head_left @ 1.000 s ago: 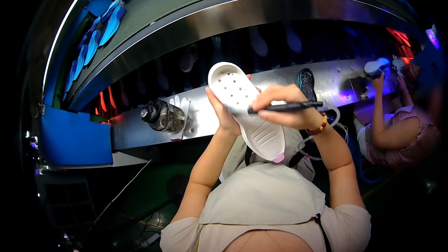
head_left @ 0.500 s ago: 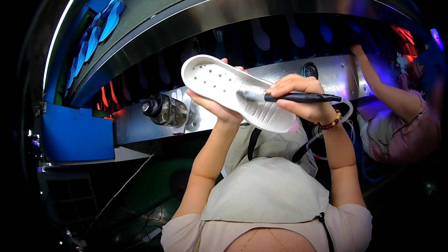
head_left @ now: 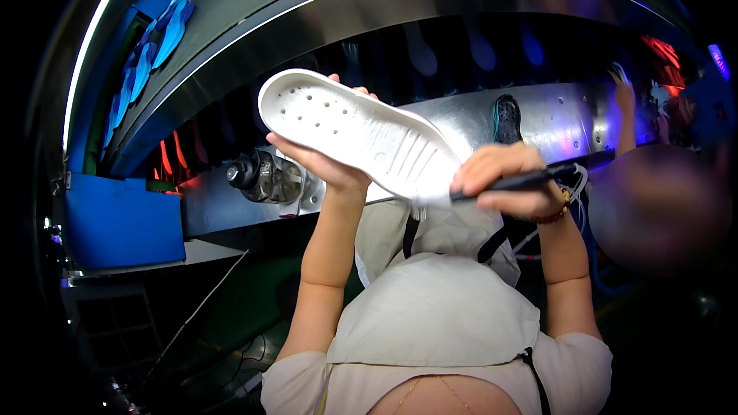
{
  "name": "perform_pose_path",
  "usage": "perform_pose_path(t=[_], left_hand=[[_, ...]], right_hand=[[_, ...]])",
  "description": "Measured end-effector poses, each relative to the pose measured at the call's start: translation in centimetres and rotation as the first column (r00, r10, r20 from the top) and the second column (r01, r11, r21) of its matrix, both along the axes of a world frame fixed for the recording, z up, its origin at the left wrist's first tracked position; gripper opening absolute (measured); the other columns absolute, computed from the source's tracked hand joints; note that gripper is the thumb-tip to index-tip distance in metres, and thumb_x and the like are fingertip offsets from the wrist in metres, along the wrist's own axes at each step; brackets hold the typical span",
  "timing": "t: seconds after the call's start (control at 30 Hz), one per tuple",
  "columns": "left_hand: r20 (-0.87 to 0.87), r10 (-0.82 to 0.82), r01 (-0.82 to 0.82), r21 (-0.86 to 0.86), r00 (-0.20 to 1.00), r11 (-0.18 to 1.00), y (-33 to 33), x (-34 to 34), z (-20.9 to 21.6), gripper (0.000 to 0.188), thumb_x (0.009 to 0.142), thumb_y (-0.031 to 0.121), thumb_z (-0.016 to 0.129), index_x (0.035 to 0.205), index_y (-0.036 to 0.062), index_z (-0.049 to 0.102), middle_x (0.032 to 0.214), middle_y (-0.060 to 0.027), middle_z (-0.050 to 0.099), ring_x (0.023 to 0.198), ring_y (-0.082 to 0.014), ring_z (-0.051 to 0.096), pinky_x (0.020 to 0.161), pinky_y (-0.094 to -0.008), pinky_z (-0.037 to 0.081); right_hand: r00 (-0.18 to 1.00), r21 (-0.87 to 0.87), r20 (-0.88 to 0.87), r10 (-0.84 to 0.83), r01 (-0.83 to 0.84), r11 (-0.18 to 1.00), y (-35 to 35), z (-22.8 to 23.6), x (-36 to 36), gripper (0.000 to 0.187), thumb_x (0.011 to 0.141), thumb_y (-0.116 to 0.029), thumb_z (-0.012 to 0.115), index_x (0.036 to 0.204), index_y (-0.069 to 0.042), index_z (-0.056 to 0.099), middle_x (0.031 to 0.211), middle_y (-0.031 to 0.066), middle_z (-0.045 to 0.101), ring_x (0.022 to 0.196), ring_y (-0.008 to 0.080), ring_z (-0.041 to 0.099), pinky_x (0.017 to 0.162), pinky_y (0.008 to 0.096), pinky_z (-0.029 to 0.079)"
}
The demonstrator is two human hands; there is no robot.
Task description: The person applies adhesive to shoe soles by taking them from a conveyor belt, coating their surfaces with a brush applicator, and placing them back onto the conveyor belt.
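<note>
A white shoe sole with small round holes at its far end and ridges toward its near end is held up in front of me. My left hand grips it from below, with fingertips showing over the far edge. My right hand is closed around the black handle of a brush, which has a pale tube trailing from its back end. The blurred bristles are at the near right end of the sole; whether they touch it I cannot tell.
A dark bottle stands on the metal ledge at left. A dark sole lies on the ledge beyond my right hand. Blue soles lie on the upper belt. Another person's arm reaches in at right.
The sole has moved left and slightly away. The brush has shifted from the sole's middle to its near right end. The other person's arm and body have moved.
</note>
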State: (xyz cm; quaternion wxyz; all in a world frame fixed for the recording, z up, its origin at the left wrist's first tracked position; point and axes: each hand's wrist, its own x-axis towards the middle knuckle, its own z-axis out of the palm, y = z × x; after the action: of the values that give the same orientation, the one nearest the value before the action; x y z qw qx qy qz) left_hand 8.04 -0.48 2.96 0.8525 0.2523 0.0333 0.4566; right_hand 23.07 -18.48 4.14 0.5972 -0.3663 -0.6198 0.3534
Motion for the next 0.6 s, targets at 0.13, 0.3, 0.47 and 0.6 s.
perform_pose_path(t=[0.13, 0.3, 0.47, 0.6], left_hand=[[-0.057, 0.080, -0.079, 0.011, 0.995, 0.997, 0.2, 0.5, 0.0, 0.095, 0.073, 0.080, 0.015, 0.119, 0.0026, 0.044, 0.099, -0.0206, 0.055, 0.089, -0.0306, 0.055, 0.082, -0.0409, 0.044], [-0.063, 0.008, 0.001, 0.133, 0.998, 0.991, 0.5, 0.3, 1.7, 0.085, 0.077, 0.075, 0.014, 0.120, 0.0076, 0.042, 0.102, -0.0189, 0.056, 0.086, -0.0293, 0.059, 0.076, -0.0392, 0.050], [0.012, -0.184, 0.184, -0.129, 0.983, 0.975, -0.4, -0.2, 3.4, 0.075, 0.086, 0.062, 0.022, 0.131, 0.0027, 0.031, 0.126, -0.0196, 0.043, 0.113, -0.0335, 0.046, 0.095, -0.0428, 0.039], [0.050, -0.249, 0.245, 0.069, 0.967, 0.967, -5.8, 0.5, 1.1, 0.070, 0.088, 0.054, 0.026, 0.132, -0.0010, 0.029, 0.126, -0.0193, 0.043, 0.110, -0.0336, 0.049, 0.093, -0.0445, 0.040]], right_hand=[[0.975, -0.004, 0.184, -0.128, 0.131, 0.991, 0.4, -1.5, -0.4, 0.020, 0.069, 0.000, 0.067, 0.089, 0.000, 0.065, 0.092, 0.0148, 0.065, 0.088, 0.0237, 0.062, 0.080, 0.0317, 0.048], [0.948, -0.116, -0.317, -0.005, -0.033, 0.993, -0.1, -2.7, 0.6, 0.020, 0.070, 0.004, 0.062, 0.089, 0.001, 0.064, 0.100, 0.0173, 0.062, 0.094, 0.0229, 0.058, 0.087, 0.0330, 0.044], [0.744, -0.227, -0.652, -0.147, -0.007, 0.974, 0.1, -2.3, -2.1, 0.020, 0.076, 0.003, 0.057, 0.096, 0.006, 0.057, 0.101, 0.0221, 0.060, 0.093, 0.0229, 0.060, 0.085, 0.0320, 0.047], [0.833, -0.325, -0.417, -0.363, 0.237, 0.916, 0.0, -0.4, -5.1, 0.018, 0.079, 0.001, 0.057, 0.096, 0.007, 0.057, 0.098, 0.0190, 0.062, 0.093, 0.0202, 0.060, 0.084, 0.0290, 0.046]])
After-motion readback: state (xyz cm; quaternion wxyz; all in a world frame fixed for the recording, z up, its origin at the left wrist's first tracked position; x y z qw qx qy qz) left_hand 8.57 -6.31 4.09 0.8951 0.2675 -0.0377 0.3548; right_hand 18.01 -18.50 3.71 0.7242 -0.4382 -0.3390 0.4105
